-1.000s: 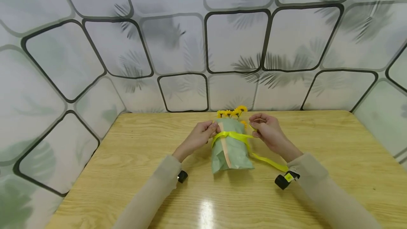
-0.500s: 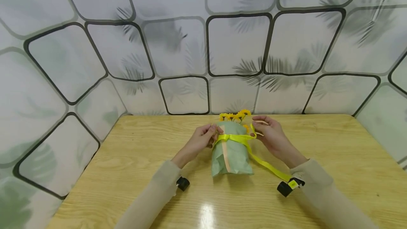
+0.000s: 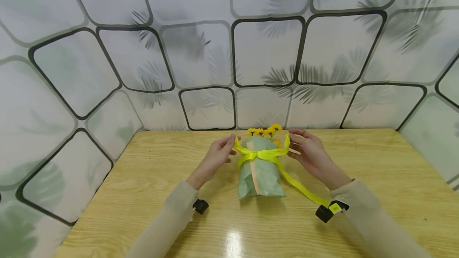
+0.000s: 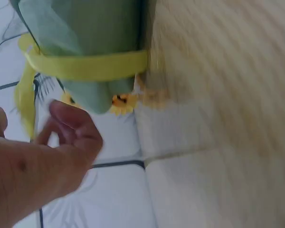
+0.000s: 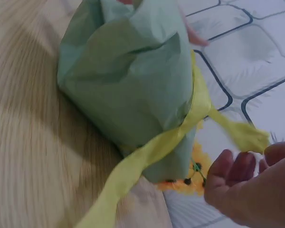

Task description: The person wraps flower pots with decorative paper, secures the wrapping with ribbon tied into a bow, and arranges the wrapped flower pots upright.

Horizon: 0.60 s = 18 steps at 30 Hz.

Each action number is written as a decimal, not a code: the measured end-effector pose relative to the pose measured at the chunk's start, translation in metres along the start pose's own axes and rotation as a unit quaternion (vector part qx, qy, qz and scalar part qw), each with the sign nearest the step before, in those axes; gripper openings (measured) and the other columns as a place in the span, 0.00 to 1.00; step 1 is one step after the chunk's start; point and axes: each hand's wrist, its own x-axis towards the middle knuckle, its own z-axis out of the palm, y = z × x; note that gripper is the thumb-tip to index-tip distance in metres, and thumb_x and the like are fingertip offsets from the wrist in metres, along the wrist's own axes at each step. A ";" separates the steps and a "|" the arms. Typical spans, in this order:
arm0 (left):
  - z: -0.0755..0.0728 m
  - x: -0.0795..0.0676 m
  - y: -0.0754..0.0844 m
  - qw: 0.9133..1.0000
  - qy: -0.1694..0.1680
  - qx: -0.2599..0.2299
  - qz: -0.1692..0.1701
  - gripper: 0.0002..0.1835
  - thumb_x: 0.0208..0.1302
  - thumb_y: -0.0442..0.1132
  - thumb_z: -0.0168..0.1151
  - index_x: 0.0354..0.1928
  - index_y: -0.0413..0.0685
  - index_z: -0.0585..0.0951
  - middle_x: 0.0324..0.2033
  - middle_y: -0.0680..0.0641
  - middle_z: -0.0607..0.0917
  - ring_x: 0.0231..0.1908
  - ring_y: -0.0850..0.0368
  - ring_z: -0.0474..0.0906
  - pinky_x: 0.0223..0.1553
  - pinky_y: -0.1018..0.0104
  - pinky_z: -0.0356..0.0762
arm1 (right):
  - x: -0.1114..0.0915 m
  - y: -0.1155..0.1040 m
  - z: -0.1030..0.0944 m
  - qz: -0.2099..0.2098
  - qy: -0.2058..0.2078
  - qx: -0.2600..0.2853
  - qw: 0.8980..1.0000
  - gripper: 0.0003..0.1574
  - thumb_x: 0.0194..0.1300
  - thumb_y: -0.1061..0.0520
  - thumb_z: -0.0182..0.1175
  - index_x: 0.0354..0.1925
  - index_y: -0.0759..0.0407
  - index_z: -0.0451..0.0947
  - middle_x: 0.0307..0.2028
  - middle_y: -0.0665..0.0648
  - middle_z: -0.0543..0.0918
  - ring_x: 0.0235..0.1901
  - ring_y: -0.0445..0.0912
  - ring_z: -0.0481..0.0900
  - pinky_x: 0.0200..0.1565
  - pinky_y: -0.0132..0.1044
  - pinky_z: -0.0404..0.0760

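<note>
A bouquet wrapped in pale green paper (image 3: 263, 178) lies on the table, its small yellow flowers (image 3: 275, 127) showing at the far end. Round the wrapping runs a yellow ribbon (image 3: 276, 153), knotted at the front, with a long tail trailing to the right. My left hand (image 3: 215, 156) pinches a ribbon piece left of the knot. On the other side my right hand (image 3: 313, 156) pinches a second piece, which rises beside the paper. In the right wrist view, the ribbon (image 5: 249, 135) is stretched up to thumb and fingertips. The left wrist view is blurred.
The wooden table (image 3: 143, 194) meets a patterned wall covering (image 3: 201, 55) right behind the flowers. A small black camera (image 3: 201, 206) is worn on the left wrist, another black camera (image 3: 324, 213) on the right. The ribbon tail reaches toward the right wrist.
My left hand has moved left, drawing its ribbon piece out from the knot. My right hand has shifted slightly right, and its ribbon piece now stands upright. The bouquet stays about where it was.
</note>
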 end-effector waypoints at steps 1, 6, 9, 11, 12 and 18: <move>-0.002 -0.001 0.000 1.000 0.001 0.026 -0.011 0.33 0.78 0.64 0.46 0.69 0.49 0.76 0.61 0.47 0.80 0.53 0.51 0.79 0.50 0.56 0.81 | -0.001 0.000 -0.002 0.002 0.001 -0.032 0.999 0.14 0.81 0.49 0.51 0.59 0.50 0.68 0.44 0.44 0.76 0.44 0.41 0.77 0.47 0.34 0.81; -0.006 -0.008 0.001 0.994 -0.069 0.060 -0.052 0.33 0.77 0.59 0.54 0.72 0.42 0.71 0.63 0.40 0.81 0.59 0.45 0.81 0.61 0.51 0.80 | -0.008 0.008 -0.009 0.044 -0.036 -0.193 0.979 0.44 0.80 0.38 0.48 0.76 0.64 0.48 0.63 0.64 0.69 0.61 0.58 0.76 0.58 0.45 0.82; -0.009 -0.013 0.001 0.992 -0.099 0.043 -0.069 0.31 0.78 0.54 0.55 0.72 0.41 0.69 0.59 0.37 0.83 0.51 0.48 0.86 0.57 0.53 0.84 | -0.014 0.017 -0.007 0.069 -0.075 -0.279 0.955 0.53 0.78 0.34 0.49 0.79 0.66 0.42 0.66 0.71 0.68 0.62 0.63 0.75 0.56 0.48 0.81; -0.012 -0.016 0.000 0.991 -0.101 0.034 -0.081 0.30 0.78 0.51 0.56 0.72 0.41 0.68 0.55 0.36 0.84 0.43 0.52 0.88 0.52 0.54 0.86 | -0.017 0.022 -0.004 0.081 -0.088 -0.314 0.942 0.54 0.76 0.32 0.50 0.79 0.63 0.42 0.56 0.68 0.73 0.52 0.59 0.77 0.49 0.43 0.79; -0.013 -0.017 0.000 0.990 -0.103 0.030 -0.087 0.30 0.77 0.51 0.57 0.72 0.40 0.68 0.53 0.36 0.85 0.39 0.54 0.88 0.50 0.55 0.87 | -0.018 0.024 -0.003 0.083 -0.090 -0.329 0.936 0.55 0.76 0.30 0.51 0.79 0.62 0.43 0.53 0.64 0.74 0.48 0.54 0.76 0.45 0.40 0.77; -0.012 -0.018 -0.001 0.983 -0.133 0.060 -0.115 0.37 0.75 0.58 0.57 0.70 0.34 0.68 0.44 0.39 0.86 0.33 0.59 0.84 0.45 0.58 0.88 | -0.015 0.026 0.005 0.089 -0.095 -0.347 0.929 0.59 0.74 0.26 0.49 0.80 0.62 0.42 0.35 0.55 0.71 0.31 0.43 0.66 0.35 0.36 0.71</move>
